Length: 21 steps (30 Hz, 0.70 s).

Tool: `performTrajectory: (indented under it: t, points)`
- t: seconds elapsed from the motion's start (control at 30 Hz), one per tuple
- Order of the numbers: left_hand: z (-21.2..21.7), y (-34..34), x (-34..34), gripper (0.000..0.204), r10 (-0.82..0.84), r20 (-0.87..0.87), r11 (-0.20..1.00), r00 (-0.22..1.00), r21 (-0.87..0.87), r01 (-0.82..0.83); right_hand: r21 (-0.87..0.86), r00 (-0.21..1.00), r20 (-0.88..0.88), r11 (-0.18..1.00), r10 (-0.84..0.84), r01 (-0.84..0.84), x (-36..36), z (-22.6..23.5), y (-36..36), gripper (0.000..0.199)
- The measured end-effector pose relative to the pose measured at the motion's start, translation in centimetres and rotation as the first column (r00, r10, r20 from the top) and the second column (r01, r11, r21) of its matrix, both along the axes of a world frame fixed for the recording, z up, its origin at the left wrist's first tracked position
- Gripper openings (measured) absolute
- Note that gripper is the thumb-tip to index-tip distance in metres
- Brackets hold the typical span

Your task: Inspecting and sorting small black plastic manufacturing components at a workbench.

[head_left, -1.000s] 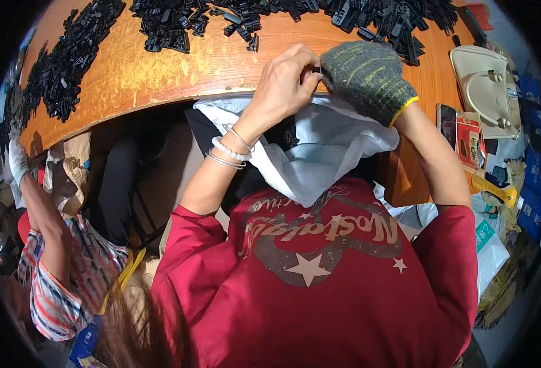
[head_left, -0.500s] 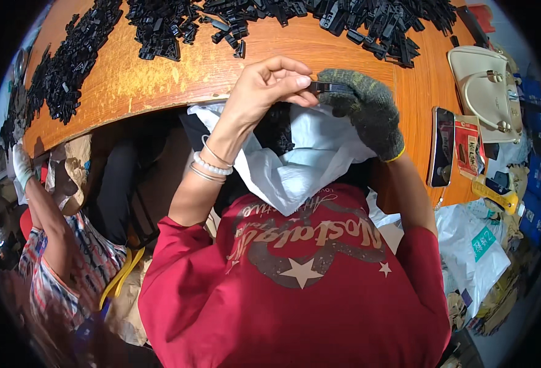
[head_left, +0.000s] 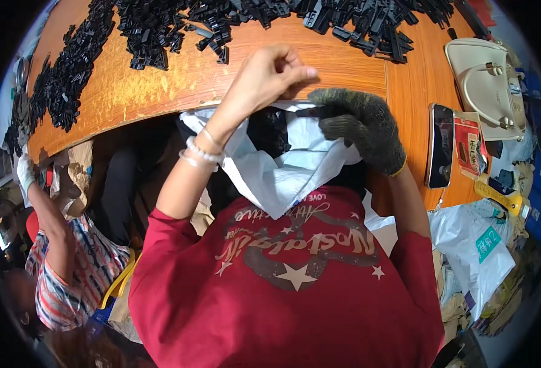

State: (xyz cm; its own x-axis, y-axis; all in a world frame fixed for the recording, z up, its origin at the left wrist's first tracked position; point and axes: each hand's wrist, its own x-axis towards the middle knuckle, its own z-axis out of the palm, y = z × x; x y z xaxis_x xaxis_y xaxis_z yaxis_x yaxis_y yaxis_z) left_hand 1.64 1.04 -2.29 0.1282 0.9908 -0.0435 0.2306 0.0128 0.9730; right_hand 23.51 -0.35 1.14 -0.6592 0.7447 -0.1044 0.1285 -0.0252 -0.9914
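Note:
My left hand (head_left: pixel 270 80) is bare, with bracelets at the wrist, and hovers over the table's near edge. Its fingers curl loosely, the thumb stands apart, and nothing shows between them. My right hand (head_left: pixel 365 129), in a dark grey knitted glove, pinches a small black plastic part (head_left: pixel 308 113); most of the part is hidden by the glove. Below both hands a white sack (head_left: pixel 307 162) lies open over my lap against the table edge. Inside it sit black plastic parts (head_left: pixel 269 132).
Heaps of black plastic parts (head_left: pixel 160 27) run along the far side of the wooden table (head_left: pixel 209 80). To the right are a phone (head_left: pixel 440 146), a red packet (head_left: pixel 468 147) and a cream handbag (head_left: pixel 488 89). At far left another person's gloved hand (head_left: pixel 25 170) touches the table.
My left hand has let go of the black part and moved up and away. My right hand, keeping the part, has dropped slightly toward the sack opening.

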Motion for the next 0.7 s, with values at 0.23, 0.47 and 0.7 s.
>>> performTrajectory:
  t: [0.23, 0.47, 0.7]
  points:
    - [0.3, 6.4, 4.5, 0.024, 0.144, -0.593, 0.849, 0.792, 0.485, 0.21, 0.169, 0.999, 0.046, 0.985, -0.025, 0.017, 1.9, -0.4, 0.1, 0.033]
    - [0.3, 4.6, 3.9, 0.019, 0.171, -0.588, 0.824, 0.791, 0.526, 0.213, 0.243, 0.944, 0.259, 0.96, -0.206, 0.142, 2.1, -0.8, 1.6, 0.032]
    - [1.3, 0.1, 2.4, 0.017, -0.064, 0.107, 0.986, 0.992, -0.144, 0.079, 0.262, 0.931, 0.304, 0.957, -0.203, 0.123, -1.4, -0.1, 2.8, 0.04]
